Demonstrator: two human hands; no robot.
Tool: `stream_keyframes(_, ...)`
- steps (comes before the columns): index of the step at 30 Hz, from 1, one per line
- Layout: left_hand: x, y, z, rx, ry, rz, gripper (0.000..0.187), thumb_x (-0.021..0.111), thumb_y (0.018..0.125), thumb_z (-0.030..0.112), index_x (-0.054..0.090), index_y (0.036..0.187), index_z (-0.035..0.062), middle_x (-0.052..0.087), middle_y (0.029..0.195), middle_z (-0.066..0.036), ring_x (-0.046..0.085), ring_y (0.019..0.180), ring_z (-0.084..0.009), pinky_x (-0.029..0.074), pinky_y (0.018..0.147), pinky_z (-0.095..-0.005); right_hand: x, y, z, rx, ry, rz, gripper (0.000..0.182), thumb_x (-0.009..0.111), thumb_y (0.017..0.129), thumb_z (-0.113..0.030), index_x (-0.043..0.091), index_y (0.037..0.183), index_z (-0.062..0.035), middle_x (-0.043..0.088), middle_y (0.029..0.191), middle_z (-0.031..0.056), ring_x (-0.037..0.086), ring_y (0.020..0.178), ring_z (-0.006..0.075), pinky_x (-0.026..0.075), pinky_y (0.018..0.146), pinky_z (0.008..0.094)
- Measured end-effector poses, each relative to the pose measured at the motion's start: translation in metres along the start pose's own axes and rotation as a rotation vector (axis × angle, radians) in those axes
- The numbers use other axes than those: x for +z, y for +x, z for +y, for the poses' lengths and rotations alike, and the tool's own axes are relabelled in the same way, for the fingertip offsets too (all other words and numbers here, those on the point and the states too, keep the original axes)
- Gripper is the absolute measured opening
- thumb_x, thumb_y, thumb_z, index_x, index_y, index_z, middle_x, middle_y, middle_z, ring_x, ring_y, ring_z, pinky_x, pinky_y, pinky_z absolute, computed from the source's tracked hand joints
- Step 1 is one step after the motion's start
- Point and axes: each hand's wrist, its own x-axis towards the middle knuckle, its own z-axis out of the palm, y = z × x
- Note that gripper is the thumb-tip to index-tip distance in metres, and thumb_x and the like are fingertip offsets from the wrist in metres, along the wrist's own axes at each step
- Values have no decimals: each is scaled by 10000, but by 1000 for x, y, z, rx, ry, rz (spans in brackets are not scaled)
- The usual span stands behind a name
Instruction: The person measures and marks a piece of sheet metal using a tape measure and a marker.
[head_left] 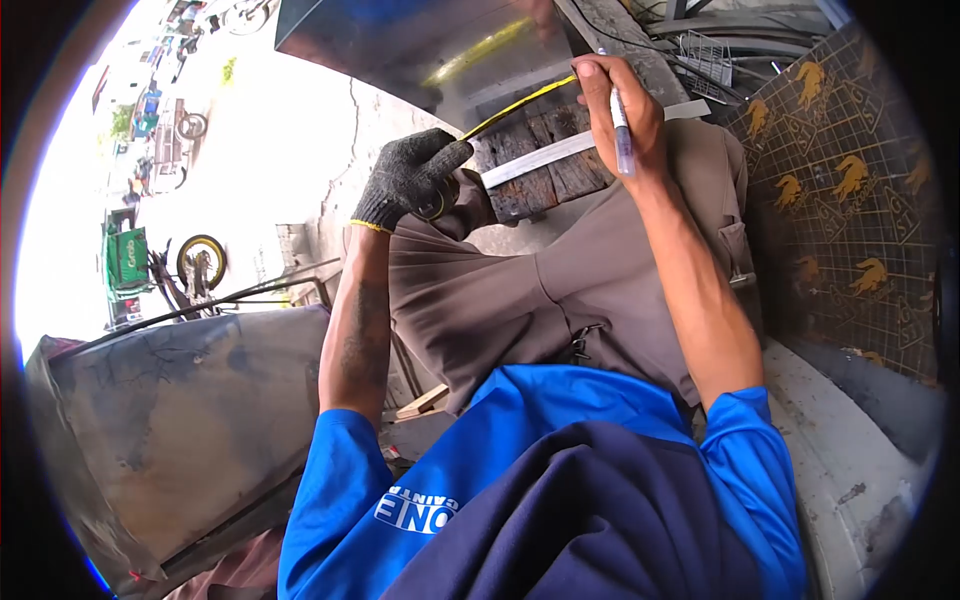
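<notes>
My left hand (408, 180), in a dark grey knit glove, is closed around a tape measure (436, 204), whose case is mostly hidden by the fingers. Its yellow blade (525, 103) is drawn out up and to the right. At the far end, the bare fingers of my right hand (630, 118) pinch the blade's tip. That hand also has a marker pen (621, 135) tucked between its fingers, pointing downward. Below the blade, a pale flat strip (545, 157) lies across a dark, worn wooden block (565, 182). Part of the strip passes behind my right hand.
A shiny sheet-metal piece (400, 50) stands just beyond the block. On the right leans a dark patterned board (830, 200); a large metal panel (190, 420) is at left. Cables and a wire rack (703, 58) lie at the upper right. Parked motorbikes (200, 262) stand outside.
</notes>
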Motion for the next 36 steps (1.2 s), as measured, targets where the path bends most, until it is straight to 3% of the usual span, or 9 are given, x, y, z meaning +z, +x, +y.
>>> stream_keyframes(3,12,5,-22,-33,-39,73,322,698,1001,346,758,983,31,691,721,-94,650,668,-124,530,651,-326,-2,-3,-18,-21,-52,-103,238,664,1035,-279,710,1054,-46,729,859,130,722,779,292,557,698,374)
stream_keyframes(8,4,12,-37,220,142,84,300,642,1008,317,757,1151,81,745,1053,-166,710,953,-360,562,823,-422,4,-6,-13,-86,-174,-293,204,693,1010,-244,715,1029,-42,736,880,137,723,805,294,574,733,400)
stream_keyframes(11,-5,11,-24,214,196,112,297,657,985,305,755,1159,85,736,1025,-169,700,944,-371,559,818,-435,6,-3,-6,-210,-247,-44,219,653,1032,-222,707,1007,-11,731,924,162,697,874,349,559,813,444)
stream_keyframes(13,-6,13,-29,259,230,159,319,668,1018,337,756,1076,36,675,857,-120,661,756,-226,526,709,-362,1,1,3,-284,-370,-2,234,651,1036,-245,731,1031,-26,677,1087,192,623,1027,332,489,937,448)
stream_keyframes(20,-5,18,-54,531,477,251,259,673,997,315,763,1115,101,697,899,-107,683,804,-286,537,717,-387,4,0,-2,-265,-453,60,409,523,1097,-371,761,1051,-42,589,1155,201,476,1133,321,388,1035,445)
stream_keyframes(22,-3,16,-47,355,424,224,246,679,987,307,763,1122,121,702,918,-119,688,824,-316,546,733,-396,3,0,-11,-293,-486,72,451,486,1112,-403,746,1070,-37,648,1078,187,565,1024,268,471,924,417)
stream_keyframes(25,-4,17,-45,440,513,259,277,679,987,336,760,1115,103,698,921,-137,693,835,-319,549,749,-403,4,0,-22,199,-114,44,403,496,1117,-380,687,1146,-26,702,736,83,640,579,132,516,534,285)
stream_keyframes(30,-2,12,-30,212,381,180,396,553,1044,465,743,1100,123,717,991,-153,681,972,-372,542,851,-475,7,-2,-10,263,-35,-29,295,543,1103,-284,656,1147,-15,728,775,90,720,683,152,554,583,298)
stream_keyframes(36,-4,18,-31,134,391,144,484,535,1040,530,744,1071,94,717,973,-175,685,956,-383,541,856,-484,20,-6,4,-170,-181,-104,218,765,947,-74,603,1080,-14,743,885,115,761,791,220,587,681,334)
